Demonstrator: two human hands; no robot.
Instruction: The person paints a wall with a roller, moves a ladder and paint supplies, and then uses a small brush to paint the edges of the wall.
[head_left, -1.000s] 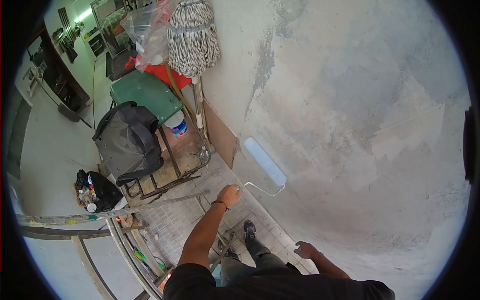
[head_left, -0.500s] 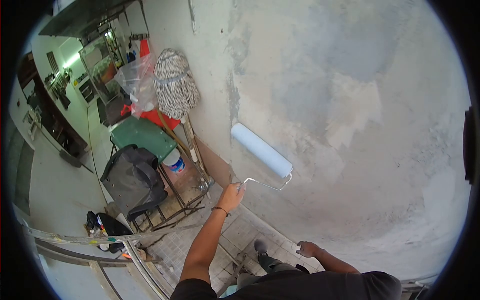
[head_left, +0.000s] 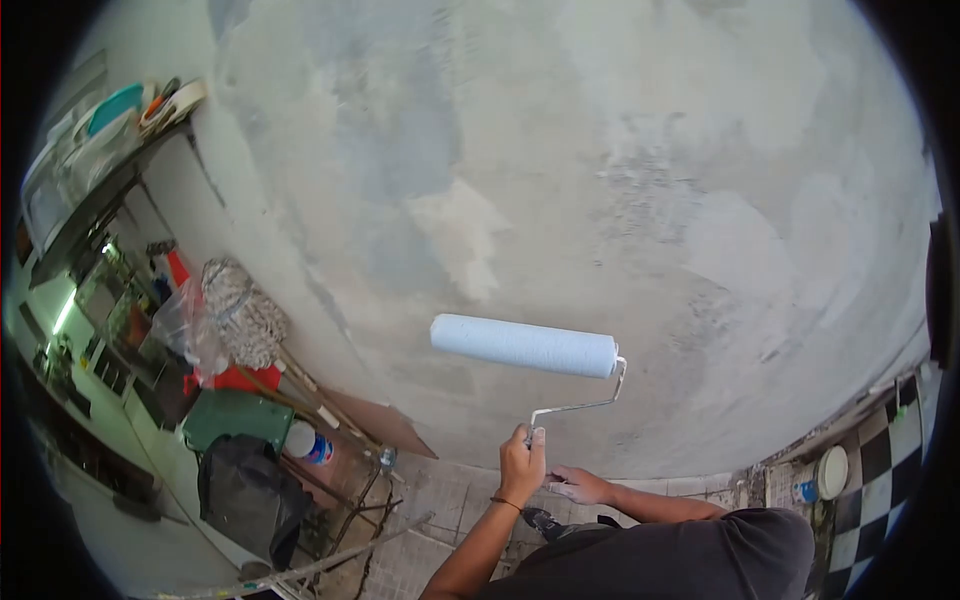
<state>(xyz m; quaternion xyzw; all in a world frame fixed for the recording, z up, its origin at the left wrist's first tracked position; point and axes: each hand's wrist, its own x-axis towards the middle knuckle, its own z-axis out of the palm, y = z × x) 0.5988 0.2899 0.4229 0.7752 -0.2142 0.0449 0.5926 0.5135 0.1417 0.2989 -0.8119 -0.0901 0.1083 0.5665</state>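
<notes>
mop (head_left: 240, 315), green table (head_left: 235, 420), black bag (head_left: 250, 500), bucket (head_left: 830, 472)

Soft, even daylight falls on the wall (head_left: 560, 180) without hard shadows or glare. Strong fisheye bending curves everything toward the black circular rim. A fluorescent tube (head_left: 64, 312) glows far left.

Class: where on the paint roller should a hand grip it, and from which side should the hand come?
Grip the handle, where the left hand already wraps it, coming from below. On the paint roller the bent wire frame drops from the sleeve's right end, keeping fingers off the sleeve.
</notes>
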